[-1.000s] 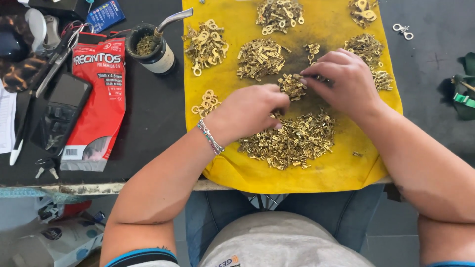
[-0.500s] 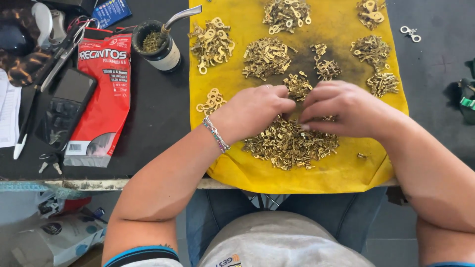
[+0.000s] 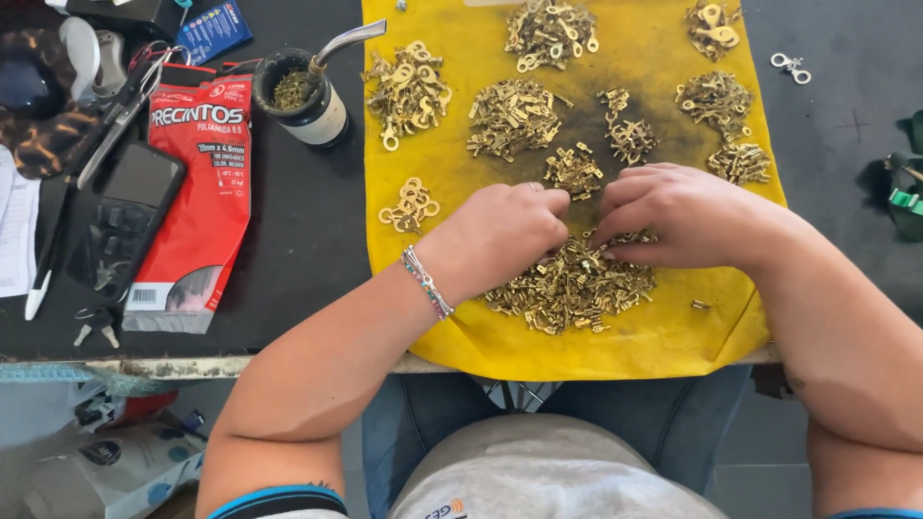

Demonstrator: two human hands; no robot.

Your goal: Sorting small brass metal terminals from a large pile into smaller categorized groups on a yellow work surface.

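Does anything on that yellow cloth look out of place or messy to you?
Mostly tidy: the brass pieces sit in separate heaps on the yellow cloth. One stray brass piece lies alone, right of the big pile that both hands work in. The cloth's middle carries a dark grimy smudge. A small silver clasp lies off the cloth.

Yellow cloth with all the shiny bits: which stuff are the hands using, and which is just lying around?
In use: left hand, right hand, big brass pile, sorted brass heaps, yellow cloth.

Lying about: red packet, cup with metal straw, phone, small keys.
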